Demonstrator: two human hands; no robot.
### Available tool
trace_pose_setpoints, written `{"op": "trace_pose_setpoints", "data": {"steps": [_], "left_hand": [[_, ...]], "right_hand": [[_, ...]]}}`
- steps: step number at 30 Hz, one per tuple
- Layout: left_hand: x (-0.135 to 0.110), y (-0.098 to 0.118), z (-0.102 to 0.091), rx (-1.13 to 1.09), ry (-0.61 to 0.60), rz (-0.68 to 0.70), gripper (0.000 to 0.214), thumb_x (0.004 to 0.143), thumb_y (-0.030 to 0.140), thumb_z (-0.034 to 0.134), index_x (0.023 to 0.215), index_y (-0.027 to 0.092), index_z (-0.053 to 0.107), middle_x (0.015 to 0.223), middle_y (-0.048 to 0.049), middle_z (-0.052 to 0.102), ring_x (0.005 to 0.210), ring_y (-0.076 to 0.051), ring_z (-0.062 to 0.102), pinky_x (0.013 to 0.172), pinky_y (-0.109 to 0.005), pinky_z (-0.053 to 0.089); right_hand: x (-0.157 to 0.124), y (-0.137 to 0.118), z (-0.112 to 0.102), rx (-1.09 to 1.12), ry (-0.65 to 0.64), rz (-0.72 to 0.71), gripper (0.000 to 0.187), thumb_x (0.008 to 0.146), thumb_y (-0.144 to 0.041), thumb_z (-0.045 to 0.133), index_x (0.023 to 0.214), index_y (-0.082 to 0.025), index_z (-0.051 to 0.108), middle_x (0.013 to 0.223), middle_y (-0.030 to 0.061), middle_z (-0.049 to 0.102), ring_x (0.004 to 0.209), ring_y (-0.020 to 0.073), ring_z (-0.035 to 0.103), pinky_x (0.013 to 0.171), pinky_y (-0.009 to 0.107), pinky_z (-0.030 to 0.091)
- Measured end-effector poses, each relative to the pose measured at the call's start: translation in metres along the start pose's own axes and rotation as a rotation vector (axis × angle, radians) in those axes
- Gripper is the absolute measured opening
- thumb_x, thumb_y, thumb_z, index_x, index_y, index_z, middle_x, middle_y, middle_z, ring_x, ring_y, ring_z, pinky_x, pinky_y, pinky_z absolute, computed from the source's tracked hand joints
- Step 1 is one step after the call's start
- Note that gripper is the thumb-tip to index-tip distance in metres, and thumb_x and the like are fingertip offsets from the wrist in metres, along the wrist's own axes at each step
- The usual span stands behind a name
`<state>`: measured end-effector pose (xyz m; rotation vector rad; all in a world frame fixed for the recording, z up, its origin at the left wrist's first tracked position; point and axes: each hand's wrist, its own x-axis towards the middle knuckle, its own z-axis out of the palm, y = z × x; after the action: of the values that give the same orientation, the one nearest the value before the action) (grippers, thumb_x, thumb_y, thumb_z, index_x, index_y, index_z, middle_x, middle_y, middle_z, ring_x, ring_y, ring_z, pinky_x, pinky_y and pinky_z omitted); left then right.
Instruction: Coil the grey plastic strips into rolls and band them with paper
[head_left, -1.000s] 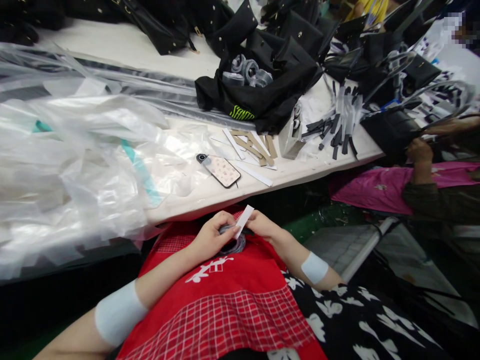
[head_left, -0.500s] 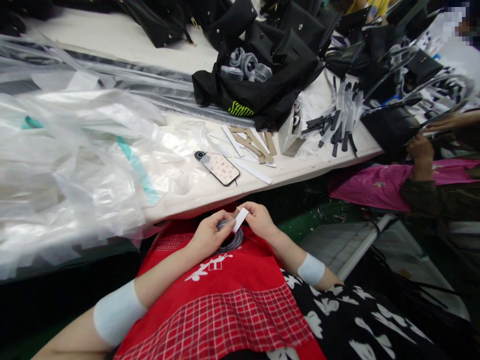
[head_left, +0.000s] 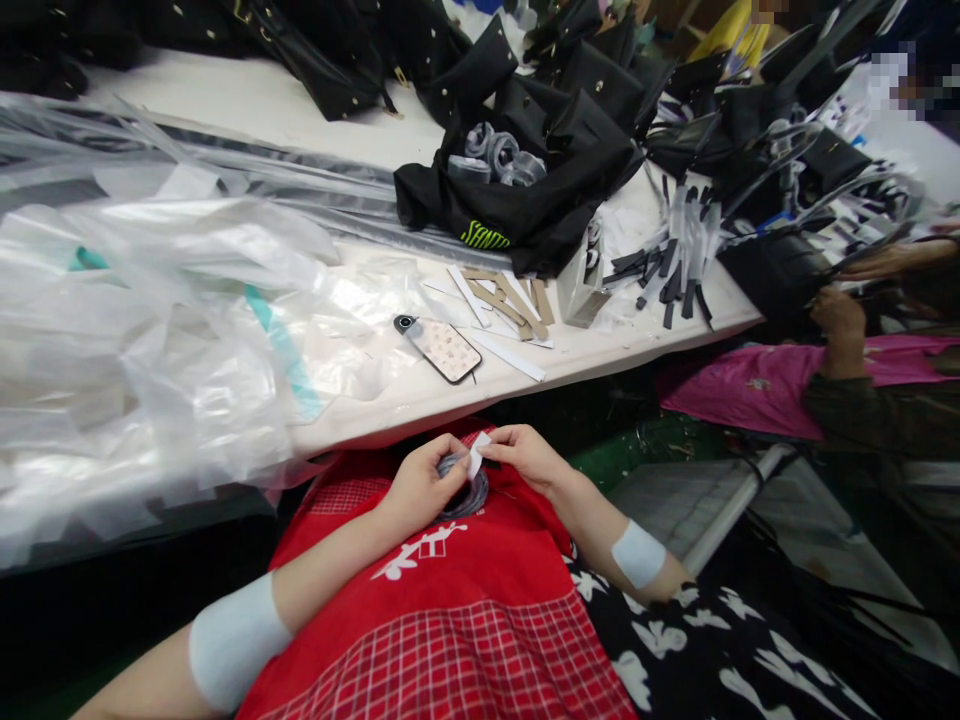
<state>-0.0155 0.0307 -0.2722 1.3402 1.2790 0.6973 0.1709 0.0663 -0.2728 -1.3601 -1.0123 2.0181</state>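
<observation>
Low in front of my red apron, my left hand (head_left: 426, 482) is closed round a grey coiled strap (head_left: 471, 497), which looks wrapped in clear plastic. A short white strip (head_left: 478, 454) stands up between the fingertips of both hands. My right hand (head_left: 529, 457) pinches the upper end of this strip. The fingers of my left hand cover part of the coil. On the table above my hands lies a phone (head_left: 448, 352) in a patterned case, beside loose white strips (head_left: 511, 357) and brown card strips (head_left: 501, 302).
Clear plastic bags (head_left: 150, 360) spread over the table's left side. A black cloth bag (head_left: 525, 215) holds several similar coils (head_left: 501, 155). Black-and-clear straps (head_left: 682, 250) lie to the right, with black bags behind. At far right, a co-worker's hand (head_left: 840, 318) is beside a black bag.
The white strip now shows shorter and nearer my left fingertips. My right hand has shifted slightly right and down. The view has tilted up a little.
</observation>
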Motion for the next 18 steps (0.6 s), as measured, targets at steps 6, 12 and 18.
{"op": "trace_pose_setpoints", "data": {"steps": [6,12,18], "left_hand": [[-0.005,0.003,0.0,0.124,0.07,0.091,0.015,0.08,0.027,0.055,0.092,0.022,0.047,0.078,0.0008,0.059,0.069,-0.016,0.058,0.067,-0.029,0.045],[-0.005,0.004,0.001,0.138,0.055,0.112,0.021,0.08,0.031,0.059,0.095,0.022,0.047,0.087,-0.0019,0.062,0.079,-0.018,0.061,0.073,-0.03,0.047],[0.006,0.004,-0.007,-0.15,-0.196,-0.217,0.028,0.079,0.045,0.06,0.082,0.018,0.056,0.065,0.0003,0.062,0.053,-0.015,0.056,0.052,-0.027,0.045]], "right_hand": [[0.007,-0.01,-0.001,-0.099,-0.064,0.073,0.032,0.053,-0.034,0.085,0.073,-0.011,0.073,0.068,0.0024,0.069,0.062,0.0121,0.059,0.068,0.026,0.046],[0.009,-0.011,-0.003,-0.258,-0.08,0.021,0.025,0.06,-0.031,0.079,0.073,-0.012,0.07,0.069,0.003,0.07,0.062,0.0139,0.061,0.067,0.028,0.049],[-0.006,-0.021,0.008,-0.955,0.048,-0.53,0.018,0.079,-0.013,0.057,0.084,-0.02,0.072,0.087,0.0034,0.071,0.082,0.0166,0.065,0.078,0.028,0.049]]}}
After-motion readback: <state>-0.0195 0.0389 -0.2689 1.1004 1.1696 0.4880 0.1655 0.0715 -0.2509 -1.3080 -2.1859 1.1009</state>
